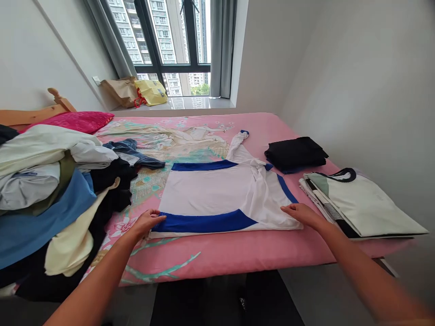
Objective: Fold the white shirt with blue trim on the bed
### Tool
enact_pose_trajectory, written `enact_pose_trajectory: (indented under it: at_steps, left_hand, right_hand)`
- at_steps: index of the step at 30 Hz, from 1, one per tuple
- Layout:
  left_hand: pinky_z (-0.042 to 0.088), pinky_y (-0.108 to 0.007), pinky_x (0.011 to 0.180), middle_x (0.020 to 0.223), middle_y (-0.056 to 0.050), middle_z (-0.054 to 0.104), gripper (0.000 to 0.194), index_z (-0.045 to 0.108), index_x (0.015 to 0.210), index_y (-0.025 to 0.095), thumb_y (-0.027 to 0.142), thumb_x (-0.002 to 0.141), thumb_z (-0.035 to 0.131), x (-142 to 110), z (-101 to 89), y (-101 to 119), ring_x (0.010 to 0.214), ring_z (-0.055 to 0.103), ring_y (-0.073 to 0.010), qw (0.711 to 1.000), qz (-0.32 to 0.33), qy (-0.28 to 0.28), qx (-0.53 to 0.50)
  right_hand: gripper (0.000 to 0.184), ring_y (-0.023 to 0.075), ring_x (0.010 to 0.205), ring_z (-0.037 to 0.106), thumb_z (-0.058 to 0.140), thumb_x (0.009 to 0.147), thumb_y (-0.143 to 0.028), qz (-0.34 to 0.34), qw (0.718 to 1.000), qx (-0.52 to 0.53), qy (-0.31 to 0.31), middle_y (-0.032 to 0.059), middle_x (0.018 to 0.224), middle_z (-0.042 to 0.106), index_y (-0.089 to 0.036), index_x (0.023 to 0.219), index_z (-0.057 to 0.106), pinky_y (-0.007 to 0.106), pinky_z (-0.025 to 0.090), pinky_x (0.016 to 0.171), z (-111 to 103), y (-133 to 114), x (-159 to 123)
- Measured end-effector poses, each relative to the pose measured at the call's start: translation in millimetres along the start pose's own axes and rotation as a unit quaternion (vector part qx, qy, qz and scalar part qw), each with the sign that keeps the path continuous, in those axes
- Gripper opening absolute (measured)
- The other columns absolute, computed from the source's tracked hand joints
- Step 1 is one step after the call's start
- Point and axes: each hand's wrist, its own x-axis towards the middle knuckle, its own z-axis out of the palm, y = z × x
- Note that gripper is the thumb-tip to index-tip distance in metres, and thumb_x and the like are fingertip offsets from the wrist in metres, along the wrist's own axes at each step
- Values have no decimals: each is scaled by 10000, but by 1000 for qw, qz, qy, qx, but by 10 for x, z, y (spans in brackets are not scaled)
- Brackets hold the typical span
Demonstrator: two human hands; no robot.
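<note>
A white shirt [207, 190] with blue side panels lies spread sideways on the bed. One sleeve sticks out toward the far side, and the fabric near the other sleeve is bunched. My left hand [148, 222] pinches the near corner at the left end, beside the blue panel. At the right end, my right hand [299, 213] has its fingers closed on the shirt's near edge by the shoulder. The fingertips of both hands rest low, close to the bed surface.
A tall heap of mixed clothes [74, 190] covers the bed's left side, with denim [136, 151] at its edge. Folded black clothes [295, 154] and a stack of folded light shirts [367, 203] sit at right. Bags [151, 93] stand on the windowsill. The pink bed [217, 256] ends near my legs.
</note>
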Motion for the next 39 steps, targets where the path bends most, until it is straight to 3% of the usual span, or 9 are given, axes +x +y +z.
enact_pose_trajectory:
  at_steps: [4,10,15,20,23,27,31,34,39]
  left_hand:
    - [510,-333,733,919,-98,644,581,569,1052,104,448,618,741,195,90,26,839,633,-215,995,-26,-75,-58]
    - [506,-291,670,790,-29,650,729,580,980,157,536,397,799,189,93,3,750,649,-199,984,-62,-48,-159]
    - [453,-242,568,681,15,620,582,567,812,171,525,407,788,201,148,70,646,600,-160,991,-16,-30,-133]
    - [442,-224,625,744,27,602,463,552,835,197,535,557,702,337,145,81,692,574,-136,985,80,66,-137]
    - [451,-246,646,753,16,597,455,554,874,197,547,601,649,451,176,68,707,579,-154,987,85,99,-95]
    - [459,-301,749,817,-16,627,463,586,982,195,512,644,590,553,280,2,808,605,-199,994,61,76,44]
    - [458,-326,814,954,-56,649,641,518,1190,201,542,652,592,521,277,-92,915,618,-226,995,52,39,72]
    - [488,-292,709,990,-66,659,743,465,1238,205,563,610,637,434,183,-156,852,638,-219,999,26,-3,32]
    - [445,-228,473,822,2,687,823,442,1233,273,633,529,668,221,62,-182,664,621,-187,996,-78,-29,-12]
  right_hand:
    - [421,193,698,585,578,701,-574,0,999,19,33,58,747,657,-166,741,673,254,406,601,49,-277,296]
    - [475,214,770,589,553,707,-596,36,996,23,77,95,802,651,-141,805,649,278,415,667,205,-470,836]
    - [311,191,661,537,587,685,-475,20,992,24,122,45,661,587,-165,670,571,281,390,619,249,-593,1045]
    - [344,174,728,519,393,808,-484,-57,974,59,213,40,799,600,-174,847,538,269,396,669,136,-676,1045]
    - [377,183,770,528,377,820,-507,-71,966,75,235,58,866,610,-172,905,527,277,404,699,105,-684,1124]
    - [340,185,706,544,534,744,-496,-41,973,80,214,54,784,621,-177,857,558,292,413,686,155,-591,1202]
    - [462,187,789,572,543,745,-535,-18,970,91,226,68,896,635,-173,1032,550,298,427,734,121,-312,982]
    - [480,176,813,575,466,784,-582,-21,965,110,236,67,913,638,-166,998,574,273,439,721,11,-41,595]
    - [468,104,538,483,507,754,-605,69,968,200,136,32,771,625,-159,849,609,224,386,493,-95,230,-73]
